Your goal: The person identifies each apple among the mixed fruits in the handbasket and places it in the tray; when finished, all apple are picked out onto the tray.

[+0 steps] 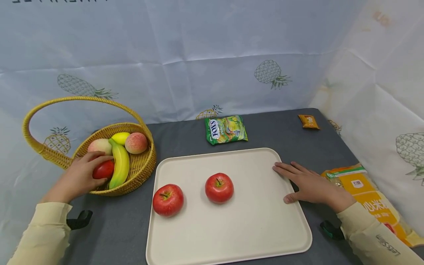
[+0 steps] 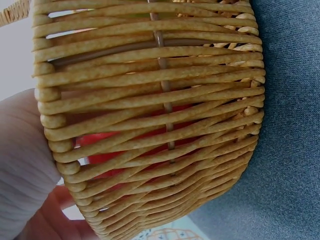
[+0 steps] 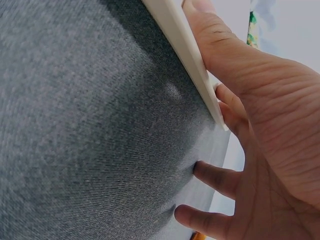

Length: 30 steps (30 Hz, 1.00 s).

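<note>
My left hand (image 1: 85,173) reaches into the yellow wicker basket (image 1: 145,169), its fingers and thumb curled round a glossy red apple (image 1: 104,170). In the left wrist view, the basket's woven side (image 2: 150,120) hides most of that hold, with red showing through the gaps. A banana (image 1: 120,165) lies against the apple. My right hand (image 1: 309,183) rests at the right rim of the cream tray (image 1: 258,221), fingers spread. The right wrist view has the thumb on the tray's edge (image 3: 187,55) and two fingertips on the dark cloth. Two red apples (image 1: 168,200) (image 1: 219,188) sit on the tray.
The basket also holds two peaches (image 1: 136,143) (image 1: 100,146) and a yellow fruit (image 1: 120,138) under its tall handle (image 1: 82,98). Behind the tray lies a green candy bag (image 1: 226,129). A small orange packet (image 1: 308,121) and a yellow grain bag (image 1: 374,200) are at the right.
</note>
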Each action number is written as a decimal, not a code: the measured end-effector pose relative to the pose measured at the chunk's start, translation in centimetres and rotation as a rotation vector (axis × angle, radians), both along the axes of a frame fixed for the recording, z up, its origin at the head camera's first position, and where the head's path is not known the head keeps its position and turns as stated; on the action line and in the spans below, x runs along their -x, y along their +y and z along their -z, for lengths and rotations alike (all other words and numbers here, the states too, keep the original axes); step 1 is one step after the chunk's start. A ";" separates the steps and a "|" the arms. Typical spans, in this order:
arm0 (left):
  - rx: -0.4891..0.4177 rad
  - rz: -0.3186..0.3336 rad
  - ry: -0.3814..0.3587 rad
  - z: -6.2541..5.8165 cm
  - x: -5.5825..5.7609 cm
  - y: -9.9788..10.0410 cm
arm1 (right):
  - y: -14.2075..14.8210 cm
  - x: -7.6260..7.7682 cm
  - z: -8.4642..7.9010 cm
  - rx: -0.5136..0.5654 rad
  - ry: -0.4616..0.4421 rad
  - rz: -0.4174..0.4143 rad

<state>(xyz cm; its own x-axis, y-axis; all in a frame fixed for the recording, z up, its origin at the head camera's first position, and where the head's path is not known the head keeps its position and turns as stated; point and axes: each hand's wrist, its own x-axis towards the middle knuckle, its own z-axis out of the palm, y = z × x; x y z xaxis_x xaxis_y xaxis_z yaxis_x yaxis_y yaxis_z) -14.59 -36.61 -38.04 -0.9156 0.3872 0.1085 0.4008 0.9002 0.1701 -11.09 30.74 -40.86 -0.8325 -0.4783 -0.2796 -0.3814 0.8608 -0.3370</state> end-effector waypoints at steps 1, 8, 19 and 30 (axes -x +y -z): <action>-0.005 0.002 0.019 0.0 0.0 0.0 | 0.0 0.0 0.0 0.002 0.000 -0.001; -0.086 -0.038 0.127 -1.3 -0.5 0.8 | 0.1 0.1 0.2 0.007 0.014 -0.010; -0.225 0.152 0.315 -6.5 -0.7 8.5 | 0.1 0.0 0.2 0.015 0.009 0.001; -0.386 0.517 0.282 -10.1 0.0 19.7 | 0.1 0.1 0.4 0.012 0.009 0.002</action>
<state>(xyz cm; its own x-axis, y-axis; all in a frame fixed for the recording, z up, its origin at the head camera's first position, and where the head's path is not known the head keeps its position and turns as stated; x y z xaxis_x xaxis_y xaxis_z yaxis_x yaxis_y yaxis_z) -14.55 -16.90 -27.96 -0.5416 0.6511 0.5318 0.8367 0.4789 0.2658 -11.19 30.84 -41.22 -0.8361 -0.4799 -0.2658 -0.3828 0.8574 -0.3440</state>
